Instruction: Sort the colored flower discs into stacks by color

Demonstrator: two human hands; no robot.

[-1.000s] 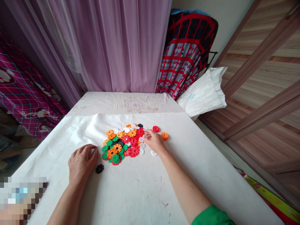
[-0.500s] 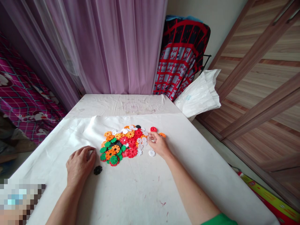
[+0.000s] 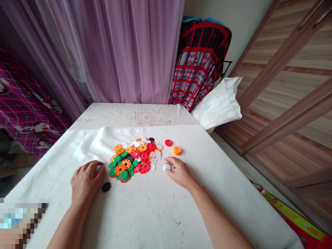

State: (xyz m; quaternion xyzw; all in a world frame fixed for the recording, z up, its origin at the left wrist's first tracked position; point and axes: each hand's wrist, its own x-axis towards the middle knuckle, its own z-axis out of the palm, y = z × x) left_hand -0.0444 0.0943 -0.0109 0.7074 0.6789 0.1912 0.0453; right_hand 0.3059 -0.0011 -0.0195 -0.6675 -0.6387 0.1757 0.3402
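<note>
A heap of plastic snowflake discs (image 3: 144, 157) in red, orange, green, white and black lies mid-table. My right hand (image 3: 180, 172) is right of the heap, thumb and fingers closed at a white snowflake disc (image 3: 166, 167); they partly cover it. Beyond that hand sit orange snowflake discs (image 3: 177, 150), seemingly stacked, and a red snowflake disc (image 3: 168, 143). On the other side of the heap my left hand (image 3: 86, 180) rests on the cloth, fingers loosely bent and thumb apart, holding nothing. A black snowflake disc (image 3: 106, 187) lies beside its thumb.
A white cloth (image 3: 140, 218) covers the table, rumpled behind the heap. A white paper bag (image 3: 219, 103) stands at the far right edge. Purple curtains (image 3: 135, 52) hang behind, and a wooden wardrobe (image 3: 287, 86) stands to the right. A blurred-out object lies at lower left.
My right hand has moved from the heap's right edge toward me, to the separate white disc. The orange discs it partly hid now show fully. My left hand stays put.
</note>
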